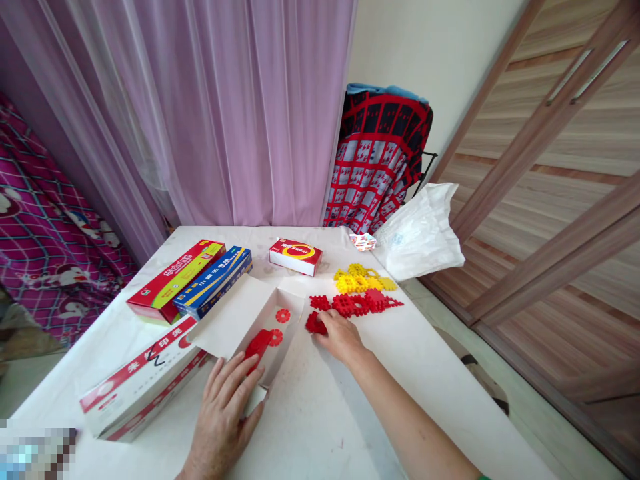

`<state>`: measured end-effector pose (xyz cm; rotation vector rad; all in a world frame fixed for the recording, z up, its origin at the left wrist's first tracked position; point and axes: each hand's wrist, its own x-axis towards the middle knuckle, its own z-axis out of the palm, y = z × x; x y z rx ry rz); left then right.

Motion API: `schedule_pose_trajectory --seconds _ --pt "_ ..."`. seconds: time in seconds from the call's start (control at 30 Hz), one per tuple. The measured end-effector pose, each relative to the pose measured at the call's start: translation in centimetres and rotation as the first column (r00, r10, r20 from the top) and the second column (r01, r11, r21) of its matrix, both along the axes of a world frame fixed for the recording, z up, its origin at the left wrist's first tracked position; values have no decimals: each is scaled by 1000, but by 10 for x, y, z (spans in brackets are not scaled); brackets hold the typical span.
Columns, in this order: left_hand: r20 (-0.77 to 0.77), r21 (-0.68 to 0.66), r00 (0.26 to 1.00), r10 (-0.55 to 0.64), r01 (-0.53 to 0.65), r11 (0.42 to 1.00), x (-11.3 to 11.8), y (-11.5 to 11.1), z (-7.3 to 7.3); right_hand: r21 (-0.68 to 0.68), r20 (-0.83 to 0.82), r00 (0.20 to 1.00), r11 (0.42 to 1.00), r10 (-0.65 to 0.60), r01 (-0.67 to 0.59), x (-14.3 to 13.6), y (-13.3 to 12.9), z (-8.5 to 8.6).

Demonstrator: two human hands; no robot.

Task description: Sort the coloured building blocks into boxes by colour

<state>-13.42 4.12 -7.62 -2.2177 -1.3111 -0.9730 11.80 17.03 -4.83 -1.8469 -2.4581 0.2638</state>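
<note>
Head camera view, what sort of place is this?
Probably a room in a home: there are lilac curtains, wood-grain cabinet doors and a red-patterned cloth draped near the wall.

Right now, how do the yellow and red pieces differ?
The yellow pieces lie together on the table; the red pieces are split between table and open box. The right hand has a red piece in its grip; no hand touches yellow ones. Both include toothed shapes.

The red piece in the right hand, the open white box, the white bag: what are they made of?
The red piece looks like moulded plastic, perhaps matte: jagged edge, solid colour. The open white box seems thin, smooth cardboard, judging by its flat, straight-edged flap. The white bag is probably thin plastic film, softly shiny, since it creases and crumples so loosely.
</note>
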Motion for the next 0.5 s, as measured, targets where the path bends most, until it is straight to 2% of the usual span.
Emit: schedule_pose_trajectory --seconds 0.33,0.5 --pt "4 -30 1000 1 -1 1000 -2 -1 -3 1 19 999 999 41 -41 -4 6 -3" --pt "9 -54 1000 13 -13 998 -2 -3 -7 -6 41 999 1000 10 -9 -6 8 -2"
